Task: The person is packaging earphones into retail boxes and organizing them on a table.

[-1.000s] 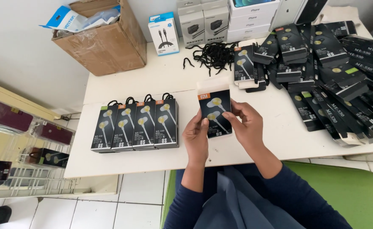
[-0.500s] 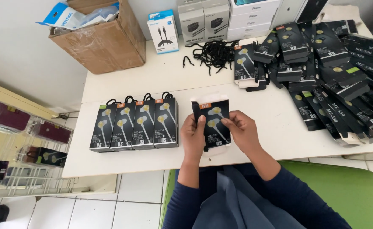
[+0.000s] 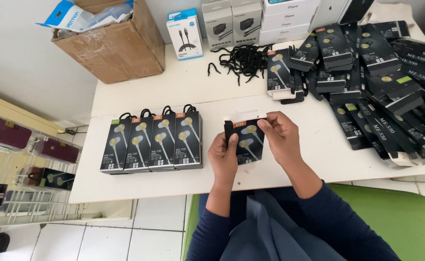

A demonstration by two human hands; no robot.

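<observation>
Looks like a small phone-accessory shop's packing/stock area, not a home. White table (image 3: 183,92) holds retail stock in bulk: a big heap of identical black earphone boxes (image 3: 381,82) at upper right, four more lined in a neat row (image 3: 152,141) at centre left, white phone and charger boxes (image 3: 256,19) stacked along the top edge, a pile of black hang loops (image 3: 241,60) beside them. Open cardboard carton (image 3: 113,41) at upper left, wire display rack (image 3: 24,198) with packaged goods at lower left.

Cardboard box (image 3: 118,46) top left w/ blue packets, black cords (image 3: 241,60) mid-table, prob. phone boxes (image 3: 282,17) behind.
</observation>
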